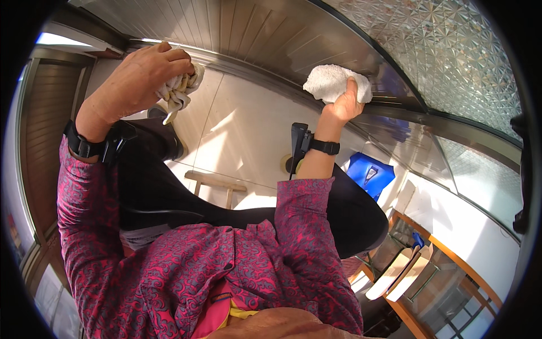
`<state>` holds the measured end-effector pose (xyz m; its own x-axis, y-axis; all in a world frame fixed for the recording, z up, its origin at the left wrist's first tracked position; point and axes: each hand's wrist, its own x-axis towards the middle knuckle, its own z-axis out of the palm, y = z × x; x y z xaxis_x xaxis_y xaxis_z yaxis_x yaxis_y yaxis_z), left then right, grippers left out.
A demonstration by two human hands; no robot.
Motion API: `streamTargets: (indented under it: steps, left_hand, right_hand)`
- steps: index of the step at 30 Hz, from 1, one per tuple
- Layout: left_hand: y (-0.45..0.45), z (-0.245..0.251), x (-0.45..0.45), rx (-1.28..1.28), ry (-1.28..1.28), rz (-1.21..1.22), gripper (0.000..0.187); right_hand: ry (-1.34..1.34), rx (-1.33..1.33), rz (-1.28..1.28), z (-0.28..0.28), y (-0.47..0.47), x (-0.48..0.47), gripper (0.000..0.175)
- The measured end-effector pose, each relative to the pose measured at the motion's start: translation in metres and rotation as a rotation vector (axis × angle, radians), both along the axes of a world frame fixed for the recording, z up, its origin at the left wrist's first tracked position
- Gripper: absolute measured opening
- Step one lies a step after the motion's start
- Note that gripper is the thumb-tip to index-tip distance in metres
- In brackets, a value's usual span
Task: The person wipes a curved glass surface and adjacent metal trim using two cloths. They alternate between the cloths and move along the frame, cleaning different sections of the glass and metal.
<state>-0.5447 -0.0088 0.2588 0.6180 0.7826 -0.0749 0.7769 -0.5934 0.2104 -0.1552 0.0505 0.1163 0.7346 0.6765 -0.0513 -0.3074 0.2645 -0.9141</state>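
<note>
At the upper left, my left hand (146,78) grips a crumpled, yellow-stained cloth (180,91) with one end hanging down. The cloth is held above the tiled floor, near the lower edge of a ribbed metal door panel (237,29). To the right, my right hand (346,104) holds a folded white terry cloth (328,82) against or just in front of the shiny lower part of the panel; whether they touch is hard to tell. My thumb lies over the cloth. Patterned glass (449,55) fills the part of the door beyond it.
A wooden stool or frame (218,182) stands on the floor between my knees. A blue bag (370,171) lies right of my right knee. At the lower right is a wood-framed glass cabinet (461,265) with cardboard pieces (398,273) by it. Another door (51,127) is at the left.
</note>
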Motion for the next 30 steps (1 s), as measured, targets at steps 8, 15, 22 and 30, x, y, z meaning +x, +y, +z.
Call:
streamTargets:
  steps: [8,15,22,30]
  left_hand:
    - [0.001,-0.003,0.003,0.016,-0.011,-0.005,0.047]
    - [0.003,0.002,0.005,-0.008,0.015,-0.021,0.047]
    - [0.003,0.003,0.008,0.014,-0.004,-0.035,0.044]
    - [0.002,0.004,0.009,0.019,-0.006,-0.026,0.045]
  right_hand:
    - [-0.64,-0.084,-0.262,-0.024,0.011,0.0,0.038]
    - [-0.367,-0.234,-0.192,-0.032,-0.003,0.025,0.043]
    - [-0.918,-0.394,-0.467,-0.018,0.013,0.046,0.039]
    - [-0.639,-0.498,-0.276,-0.026,-0.01,0.055,0.045]
